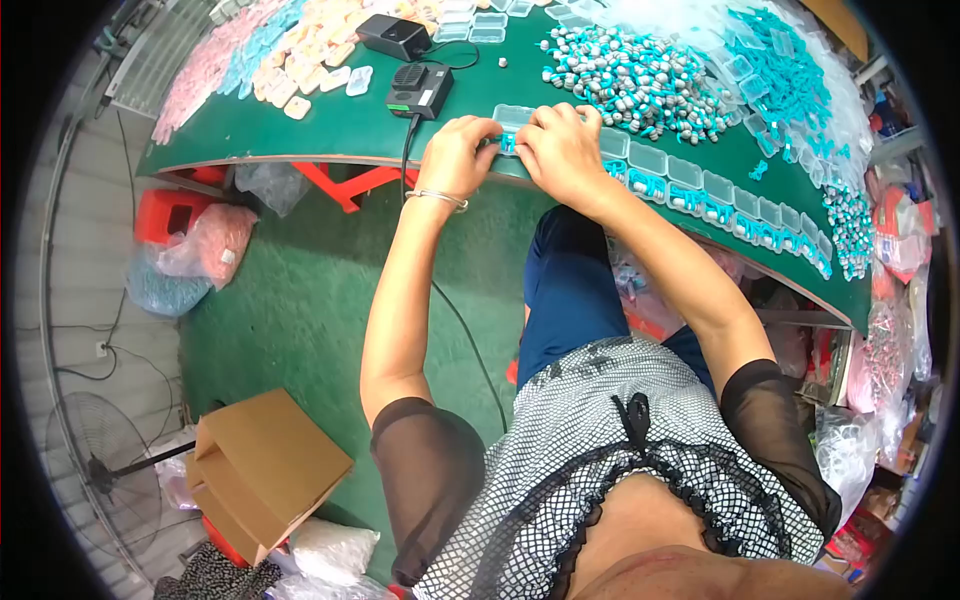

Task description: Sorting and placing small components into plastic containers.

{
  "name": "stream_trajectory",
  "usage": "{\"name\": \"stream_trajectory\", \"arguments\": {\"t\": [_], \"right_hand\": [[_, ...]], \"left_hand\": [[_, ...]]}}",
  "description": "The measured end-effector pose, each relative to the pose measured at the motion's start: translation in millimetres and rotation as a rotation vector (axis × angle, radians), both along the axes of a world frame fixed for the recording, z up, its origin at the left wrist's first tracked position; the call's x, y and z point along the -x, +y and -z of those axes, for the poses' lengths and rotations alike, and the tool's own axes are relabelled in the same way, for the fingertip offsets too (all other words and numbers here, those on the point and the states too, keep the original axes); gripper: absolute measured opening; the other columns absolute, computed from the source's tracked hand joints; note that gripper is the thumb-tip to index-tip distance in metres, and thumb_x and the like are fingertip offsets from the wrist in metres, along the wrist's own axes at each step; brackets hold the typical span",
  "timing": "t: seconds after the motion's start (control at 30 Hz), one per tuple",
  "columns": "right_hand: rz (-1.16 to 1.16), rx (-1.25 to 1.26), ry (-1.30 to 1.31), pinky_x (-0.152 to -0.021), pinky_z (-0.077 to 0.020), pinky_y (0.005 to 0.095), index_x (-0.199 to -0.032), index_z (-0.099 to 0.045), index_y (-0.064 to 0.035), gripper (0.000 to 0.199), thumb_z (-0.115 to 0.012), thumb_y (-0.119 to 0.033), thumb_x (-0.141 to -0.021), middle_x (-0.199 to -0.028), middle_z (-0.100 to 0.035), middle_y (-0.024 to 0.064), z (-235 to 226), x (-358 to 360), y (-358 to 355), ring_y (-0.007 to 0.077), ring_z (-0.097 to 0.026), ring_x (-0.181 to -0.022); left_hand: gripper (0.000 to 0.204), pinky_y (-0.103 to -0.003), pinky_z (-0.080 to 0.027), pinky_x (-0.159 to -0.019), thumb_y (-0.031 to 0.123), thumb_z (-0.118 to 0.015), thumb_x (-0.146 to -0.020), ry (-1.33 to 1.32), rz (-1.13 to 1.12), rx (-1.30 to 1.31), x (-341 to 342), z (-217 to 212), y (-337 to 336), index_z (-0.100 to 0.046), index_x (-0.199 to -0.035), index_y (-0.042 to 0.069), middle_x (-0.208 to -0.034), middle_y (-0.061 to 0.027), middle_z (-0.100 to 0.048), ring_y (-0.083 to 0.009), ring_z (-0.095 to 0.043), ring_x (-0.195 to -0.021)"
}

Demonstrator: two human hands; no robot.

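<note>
Evidently partway: boxes (648, 159) loaded, not yet closed.
Your left hand (460, 155) and right hand (562, 150) pinch the leftmost box (512, 115) at the table (340, 125) edge, contact partly hidden; teal pieces (508, 143) sit inside.

By the near edge of the counter (350, 130) there's a small clear plastic case (513, 117), its lid open and laid back toward the far side. A teal piece (508, 143) shows at its near half, partly covered, so I can't make out its shape. It's at the left end of a curving row of open cases (718, 187) with teal pieces.
</note>
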State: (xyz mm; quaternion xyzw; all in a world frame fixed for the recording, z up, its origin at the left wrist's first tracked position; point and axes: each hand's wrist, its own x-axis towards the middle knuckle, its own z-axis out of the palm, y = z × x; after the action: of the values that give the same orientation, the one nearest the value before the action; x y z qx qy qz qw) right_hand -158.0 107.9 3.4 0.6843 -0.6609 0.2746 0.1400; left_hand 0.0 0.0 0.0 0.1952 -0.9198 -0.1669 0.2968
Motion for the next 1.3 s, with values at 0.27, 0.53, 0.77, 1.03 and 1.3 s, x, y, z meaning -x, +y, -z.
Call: {"name": "stream_trajectory", "arguments": {"t": [0.27, 0.53, 0.77, 1.03, 1.3], "right_hand": [[0.023, 0.015, -0.028, -0.089, -0.0321, 0.0504, -0.091, -0.068, -0.0149, 0.013, -0.066, -0.021, -0.08, -0.09, -0.062, 0.0026, -12.7, 16.5, -9.9, 0.0223, -0.056, -0.095], [0.194, -0.235, 0.098, -0.088, -0.0323, 0.0504, -0.095, -0.068, -0.0115, 0.016, -0.065, -0.021, -0.082, -0.098, -0.063, 0.0071, -10.9, 22.4, -33.7, 0.0258, -0.055, -0.102], [-0.191, -0.078, -0.032, -0.083, -0.0405, 0.0434, -0.093, -0.067, -0.0109, 0.019, -0.069, -0.021, -0.077, -0.092, -0.064, 0.006, -15.8, 32.8, -26.1, 0.0249, -0.059, -0.093], [-0.302, -0.006, 0.028, -0.086, -0.0429, 0.0402, -0.1, -0.064, -0.0059, 0.027, -0.071, -0.012, -0.075, -0.093, -0.063, 0.0084, -8.8, 23.2, -22.9, 0.0274, -0.059, -0.092], [-0.316, 0.019, 0.052, -0.092, -0.0358, 0.0422, -0.099, -0.065, -0.011, 0.022, -0.069, -0.014, -0.077, -0.091, -0.063, 0.004, -8.3, 24.9, -18.6, 0.0231, -0.059, -0.094]], "left_hand": [[0.04, -0.036, -0.053, -0.071, 0.005, -0.075, -0.07, 0.095, -0.038, -0.225, -1.0, -10.3, 12.1, -0.062, -0.108, 0.005, -0.099, -0.0116, -0.061, -0.0249, -0.064, -0.08], [0.05, -0.032, -0.053, -0.068, 0.007, -0.08, -0.068, 0.056, -0.02, -0.2, 1.6, -2.0, 6.7, -0.061, -0.114, 0.004, -0.098, -0.0098, -0.063, -0.0208, -0.064, -0.081], [0.056, -0.033, -0.053, -0.072, 0.007, -0.077, -0.071, 0.162, -0.146, -0.266, 1.9, -4.7, 14.7, -0.056, -0.123, 0.005, -0.101, -0.0115, -0.062, -0.0218, -0.064, -0.087], [0.024, -0.036, -0.051, -0.068, 0.016, -0.07, -0.082, 0.151, 0.004, 0.023, 5.3, 9.1, -1.8, -0.064, -0.102, 0.003, -0.097, -0.0134, -0.061, -0.0312, -0.062, -0.082], [0.024, -0.036, -0.052, -0.068, 0.018, -0.072, -0.08, 0.154, -0.039, 0.107, 1.8, 11.0, 8.5, -0.066, -0.098, 0.004, -0.091, -0.0112, -0.062, -0.0303, -0.063, -0.078]]}}
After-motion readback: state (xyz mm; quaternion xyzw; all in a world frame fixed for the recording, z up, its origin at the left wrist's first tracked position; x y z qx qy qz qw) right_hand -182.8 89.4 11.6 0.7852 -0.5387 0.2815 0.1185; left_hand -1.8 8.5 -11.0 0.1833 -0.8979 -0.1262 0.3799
